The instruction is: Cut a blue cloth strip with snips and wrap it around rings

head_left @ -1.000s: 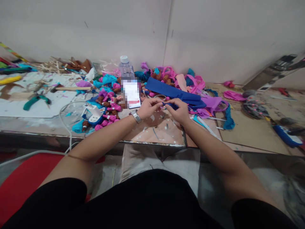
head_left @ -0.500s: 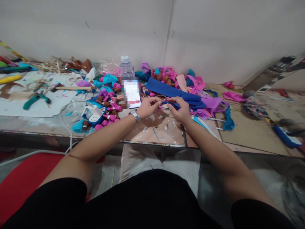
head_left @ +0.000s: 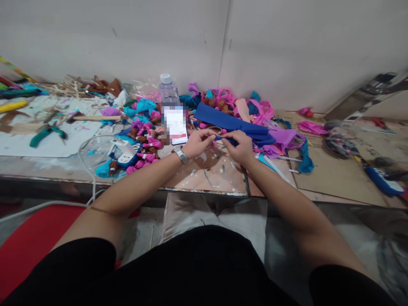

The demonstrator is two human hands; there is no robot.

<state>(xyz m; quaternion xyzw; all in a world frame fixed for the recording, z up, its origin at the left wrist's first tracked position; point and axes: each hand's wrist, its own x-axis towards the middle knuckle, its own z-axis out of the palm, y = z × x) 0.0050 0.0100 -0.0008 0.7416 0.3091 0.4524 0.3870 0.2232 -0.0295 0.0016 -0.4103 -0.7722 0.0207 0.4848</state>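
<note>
Between my two hands, just above the bench, is a small dark blue strip, partly hidden by the fingers. My left hand pinches one end of it between thumb and fingertips. The other end is in the closed thumb and fingers of my right hand. Whether the strip is cloth or crepe paper I cannot tell. Right behind the hands lies a wide folded blue sheet. A lit phone leans near my left hand.
Bundles of pink and brown material surround a white power socket with a cable. A plastic bottle stands behind the phone. Green-handled pliers and a hammer lie left. Purple strips and cardboard are at right.
The fingertips of both hands have shifted slightly around the strip, and more of its blue shows between them. The surrounding items have stayed where they were.
</note>
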